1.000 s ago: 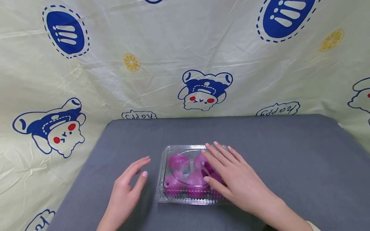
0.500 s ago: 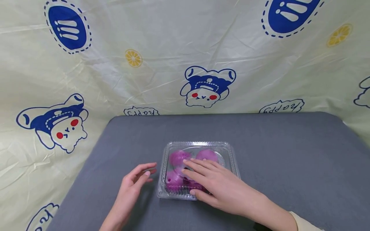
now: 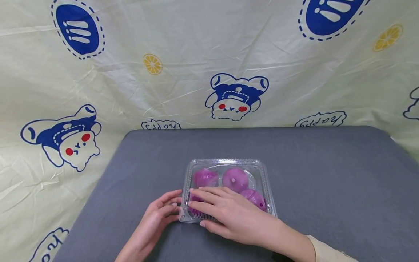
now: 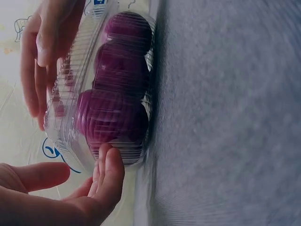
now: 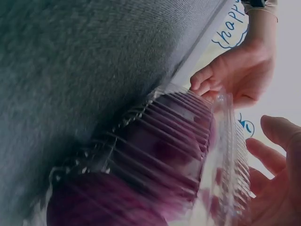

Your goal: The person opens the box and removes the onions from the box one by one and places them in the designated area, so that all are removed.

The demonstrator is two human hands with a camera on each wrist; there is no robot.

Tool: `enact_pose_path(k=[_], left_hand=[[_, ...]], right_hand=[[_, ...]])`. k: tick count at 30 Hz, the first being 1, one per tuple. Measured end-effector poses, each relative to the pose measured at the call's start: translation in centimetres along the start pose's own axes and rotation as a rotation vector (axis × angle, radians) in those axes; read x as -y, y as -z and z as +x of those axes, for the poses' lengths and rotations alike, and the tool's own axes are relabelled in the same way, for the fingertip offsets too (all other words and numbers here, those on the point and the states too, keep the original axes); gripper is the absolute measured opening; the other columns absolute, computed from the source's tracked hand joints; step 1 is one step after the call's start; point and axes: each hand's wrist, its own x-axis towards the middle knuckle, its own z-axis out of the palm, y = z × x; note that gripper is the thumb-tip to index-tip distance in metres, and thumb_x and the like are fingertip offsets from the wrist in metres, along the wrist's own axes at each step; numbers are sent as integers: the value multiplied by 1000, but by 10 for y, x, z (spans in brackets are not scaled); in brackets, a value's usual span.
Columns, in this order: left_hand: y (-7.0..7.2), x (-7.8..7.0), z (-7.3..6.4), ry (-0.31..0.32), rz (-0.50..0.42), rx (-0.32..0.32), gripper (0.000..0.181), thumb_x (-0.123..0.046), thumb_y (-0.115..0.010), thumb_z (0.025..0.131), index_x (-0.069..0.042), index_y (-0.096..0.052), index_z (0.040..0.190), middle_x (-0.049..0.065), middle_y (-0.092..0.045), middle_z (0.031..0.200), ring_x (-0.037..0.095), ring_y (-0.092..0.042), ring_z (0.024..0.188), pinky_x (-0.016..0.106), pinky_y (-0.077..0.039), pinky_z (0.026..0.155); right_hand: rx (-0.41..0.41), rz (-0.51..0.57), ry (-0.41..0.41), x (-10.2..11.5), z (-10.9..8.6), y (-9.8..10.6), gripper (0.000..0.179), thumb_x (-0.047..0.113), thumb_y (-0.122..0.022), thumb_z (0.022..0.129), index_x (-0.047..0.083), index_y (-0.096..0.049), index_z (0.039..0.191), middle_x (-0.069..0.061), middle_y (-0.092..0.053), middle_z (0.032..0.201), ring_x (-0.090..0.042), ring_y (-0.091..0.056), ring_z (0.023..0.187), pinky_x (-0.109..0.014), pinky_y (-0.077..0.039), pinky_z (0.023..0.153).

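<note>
A clear plastic clamshell box point(image 3: 266, 183) with a ribbed rim and closed lid sits on the table. Inside lie several purple balls point(image 3: 235, 179), some ribbed and one with a small dark hole. My right hand point(image 3: 229, 214) lies across the front left of the lid, fingers extended, covering some of the balls. In the right wrist view its fingers point(image 5: 265, 157) are over the lid side. Against the box's left wall, the fingertips of my left hand point(image 3: 157, 218) touch the plastic; its thumb stays apart from them in the left wrist view.
The box stands on a grey cloth-covered table point(image 3: 327, 174). Behind it hangs a pale curtain point(image 3: 183, 94) printed with blue cartoon figures and orange slices. A dark band point(image 5: 257, 3) sits on the left wrist.
My right hand has slid left across the lid, uncovering balls on the right. My left hand has moved right until its fingertips meet the box's left side.
</note>
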Motion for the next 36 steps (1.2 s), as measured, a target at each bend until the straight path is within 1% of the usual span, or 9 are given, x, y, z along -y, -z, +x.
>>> enact_pose_path(k=[8, 11, 14, 17, 22, 25, 29, 32, 36], left_hand=[[7, 2, 4, 57, -85, 163, 53, 1, -49, 94, 10, -33, 144, 10, -62, 115, 19, -60, 102, 37, -51, 90], [11, 2, 5, 71, -102, 200, 54, 2, -51, 94, 9, -32, 144, 10, -62, 112, 20, -61, 100, 39, -52, 90], [14, 2, 5, 83, -108, 216, 55, 3, -54, 93, 7, -33, 144, 11, -62, 111, 22, -61, 100, 40, -53, 89], [16, 1, 4, 90, -119, 221, 56, 4, -56, 92, 7, -34, 143, 12, -61, 113, 23, -62, 101, 41, -53, 89], [17, 2, 3, 95, -157, 254, 62, 6, -59, 90, 6, -32, 145, 11, -60, 112, 26, -63, 103, 43, -53, 91], [17, 2, 3, 100, -187, 279, 66, 9, -58, 89, 5, -28, 148, 11, -60, 112, 27, -62, 103, 43, -52, 92], [17, 3, 4, 108, -219, 303, 71, 11, -58, 88, 3, -24, 149, 9, -59, 108, 23, -60, 98, 42, -52, 92], [17, 4, 5, 110, -230, 316, 73, 12, -59, 87, 3, -23, 150, 8, -59, 105, 20, -59, 95, 40, -52, 92], [17, 4, 4, 103, -227, 322, 74, 13, -59, 87, 3, -22, 150, 9, -59, 109, 21, -59, 96, 38, -53, 91]], right_hand=[[30, 8, 15, -2, 11, -7, 47, 36, -58, 99, 25, -51, 144, 6, -40, 153, -15, -37, 138, -49, -36, 109], [39, 4, 23, -3, 16, -8, 48, 36, -60, 98, 26, -51, 144, 7, -42, 151, -14, -39, 135, -47, -38, 108], [42, -2, 41, -5, 20, -10, 52, 35, -63, 96, 27, -49, 146, 8, -44, 149, -13, -41, 130, -44, -39, 106], [41, -6, 65, -7, 26, -12, 52, 30, -66, 95, 28, -51, 144, 8, -47, 147, -12, -44, 124, -37, -40, 102], [46, 23, 109, -9, 35, -16, 33, 23, -68, 93, 28, -67, 125, 10, -57, 135, -9, -46, 110, -27, -41, 95], [64, 65, 113, -9, 41, -17, 23, 21, -67, 92, 29, -70, 113, 13, -59, 123, -7, -45, 100, -21, -40, 87], [97, 82, 102, -10, 46, -19, 14, 26, -70, 90, 31, -68, 103, 18, -57, 111, -5, -40, 89, -16, -35, 75], [112, 35, 102, -9, 50, -20, 13, 34, -73, 87, 32, -66, 97, 19, -54, 105, -4, -38, 86, -15, -34, 72], [114, -36, 104, -8, 52, -22, 18, 40, -77, 83, 31, -64, 92, 18, -52, 99, -5, -37, 84, -15, -33, 68]])
